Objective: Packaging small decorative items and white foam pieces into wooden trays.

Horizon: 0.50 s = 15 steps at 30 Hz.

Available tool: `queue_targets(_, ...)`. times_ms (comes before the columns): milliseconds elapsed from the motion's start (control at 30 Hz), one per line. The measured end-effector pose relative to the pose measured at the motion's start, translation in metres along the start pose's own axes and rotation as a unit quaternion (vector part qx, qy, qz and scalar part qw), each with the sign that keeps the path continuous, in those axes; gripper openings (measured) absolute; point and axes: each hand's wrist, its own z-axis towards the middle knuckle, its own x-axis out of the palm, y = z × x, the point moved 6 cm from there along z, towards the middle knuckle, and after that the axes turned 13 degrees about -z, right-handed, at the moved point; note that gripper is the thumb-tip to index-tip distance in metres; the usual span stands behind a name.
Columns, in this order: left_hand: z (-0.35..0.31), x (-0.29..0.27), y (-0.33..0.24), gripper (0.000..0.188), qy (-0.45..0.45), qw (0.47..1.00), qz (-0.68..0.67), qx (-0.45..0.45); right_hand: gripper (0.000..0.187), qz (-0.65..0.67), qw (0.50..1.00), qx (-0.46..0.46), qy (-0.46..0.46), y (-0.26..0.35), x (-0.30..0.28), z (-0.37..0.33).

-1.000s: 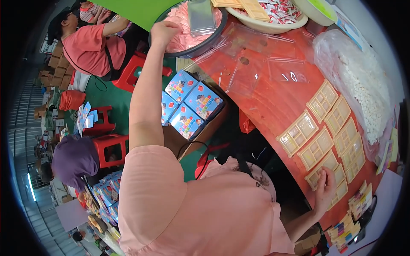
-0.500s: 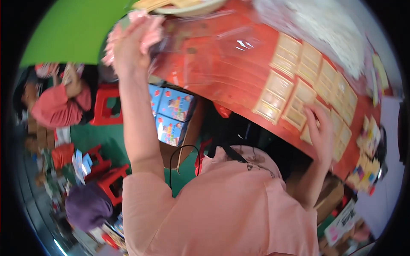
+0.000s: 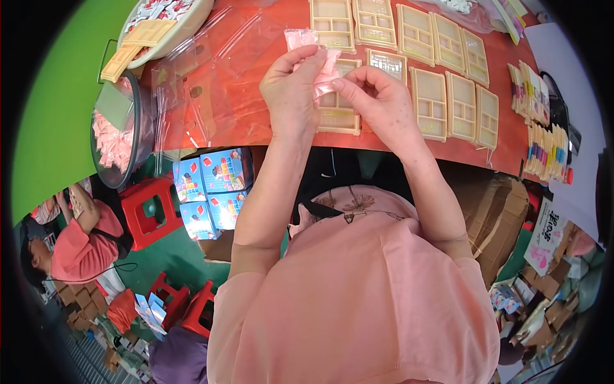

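Note:
My left hand (image 3: pixel 291 93) pinches a small bunch of pink packets (image 3: pixel 327 67) between thumb and fingers above the red table (image 3: pixel 256 121). From the other side my right hand (image 3: pixel 384 109) reaches in, thumb and forefinger bent together at the lower edge of the bunch; its grip is partly hidden. Behind and beneath the hands lie rows of beige compartment trays (image 3: pixel 430 105), one beige tray (image 3: pixel 339 118) directly under the packets. More pink packets (image 3: pixel 115 150) fill a dark-rimmed round basket (image 3: pixel 136 102) at the left.
Clear plastic bags (image 3: pixel 220 86) are spread over the table's left half. A pale bowl (image 3: pixel 203 22) of red-and-white packets stands far left. Bundles of colourful sticks (image 3: pixel 547 153) lie far right. Blue boxes (image 3: pixel 217 169), a red stool (image 3: pixel 150 214) and a co-worker (image 3: pixel 83 253) are below left.
My left hand has come from the far left basket to the middle, carrying pink packets. My right hand has left the trays at the right and met it. The head view has shifted.

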Motion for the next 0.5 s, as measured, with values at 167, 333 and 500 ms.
queue_targets(167,-0.008,-0.003,0.01,0.013,-0.001,1.0,0.0,0.025,0.022,0.027,0.998,0.048,-0.021,-0.01,0.0,-0.007)
queue_targets(333,-0.016,0.0,0.009,0.005,-0.028,0.998,-0.017,0.046,0.019,0.1,0.991,0.084,-0.026,-0.021,0.003,-0.008)
queue_targets(500,-0.013,-0.005,0.011,0.005,-0.024,0.997,-0.059,0.036,0.015,0.146,0.986,0.074,-0.021,-0.021,0.001,-0.002)
